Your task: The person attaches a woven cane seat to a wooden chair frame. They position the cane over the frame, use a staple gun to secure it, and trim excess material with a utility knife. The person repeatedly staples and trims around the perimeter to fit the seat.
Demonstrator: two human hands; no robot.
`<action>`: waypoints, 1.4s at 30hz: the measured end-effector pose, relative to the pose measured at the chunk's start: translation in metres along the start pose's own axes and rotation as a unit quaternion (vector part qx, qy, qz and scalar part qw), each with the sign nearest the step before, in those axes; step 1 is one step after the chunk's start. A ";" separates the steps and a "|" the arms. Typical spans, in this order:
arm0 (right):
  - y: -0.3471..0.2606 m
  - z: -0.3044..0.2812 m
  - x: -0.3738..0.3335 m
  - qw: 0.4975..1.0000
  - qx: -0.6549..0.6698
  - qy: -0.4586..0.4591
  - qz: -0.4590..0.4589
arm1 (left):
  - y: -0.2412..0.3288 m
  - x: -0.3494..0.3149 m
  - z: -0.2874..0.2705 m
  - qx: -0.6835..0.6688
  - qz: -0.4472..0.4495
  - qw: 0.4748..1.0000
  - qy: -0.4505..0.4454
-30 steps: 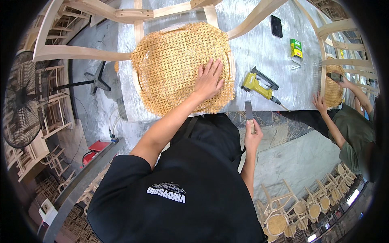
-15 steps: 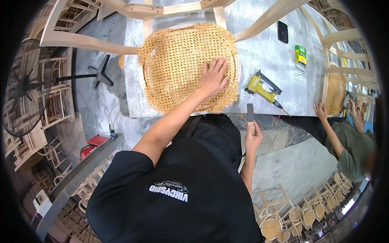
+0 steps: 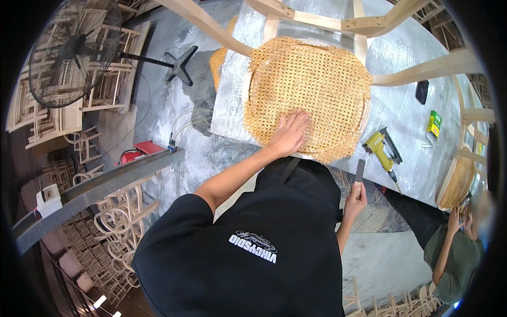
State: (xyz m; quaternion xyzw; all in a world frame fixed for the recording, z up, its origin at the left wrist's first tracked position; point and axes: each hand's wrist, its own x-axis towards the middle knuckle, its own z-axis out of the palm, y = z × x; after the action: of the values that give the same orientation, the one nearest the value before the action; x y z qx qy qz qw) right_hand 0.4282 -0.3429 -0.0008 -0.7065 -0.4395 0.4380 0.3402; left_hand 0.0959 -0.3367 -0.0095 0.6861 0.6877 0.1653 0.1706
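A pale wooden chair frame lies on the metal-topped table, its seat covered by woven cane webbing (image 3: pixel 317 74) with a frayed, ragged rim. My left hand (image 3: pixel 291 132) lies flat on the cane near the edge closest to me, fingers outstretched, holding nothing. Off the table's near edge, to the right of the seat, my right hand (image 3: pixel 355 201) grips a flat-bladed tool (image 3: pixel 359 171) with a short wooden handle; its dark blade points away from me. The blade is apart from the cane.
Right of the seat lie a yellow-green nail gun (image 3: pixel 381 148), a green-and-yellow box (image 3: pixel 433 124) and a black phone (image 3: pixel 421 92). A co-worker (image 3: pixel 454 253) handles another cane seat (image 3: pixel 457 182) at far right. Left stand a black fan (image 3: pixel 74 50) and a metal beam (image 3: pixel 100 190).
My view has swung left, so the table sits further right in it. My left hand has slid across the cane toward me and leftward. The right hand keeps hold of the flat-bladed tool.
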 end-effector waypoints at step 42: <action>-0.015 0.026 -0.007 0.998 -0.030 0.011 -0.053 | 0.094 -0.062 -0.367 -0.282 0.424 0.652 0.562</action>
State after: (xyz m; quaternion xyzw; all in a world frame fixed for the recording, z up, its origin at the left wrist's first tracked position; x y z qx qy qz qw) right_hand 0.3975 -0.3412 0.0039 -0.6970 -0.4856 0.3978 0.3465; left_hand 0.0103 -0.3961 0.3597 0.5974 0.2066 0.7598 -0.1518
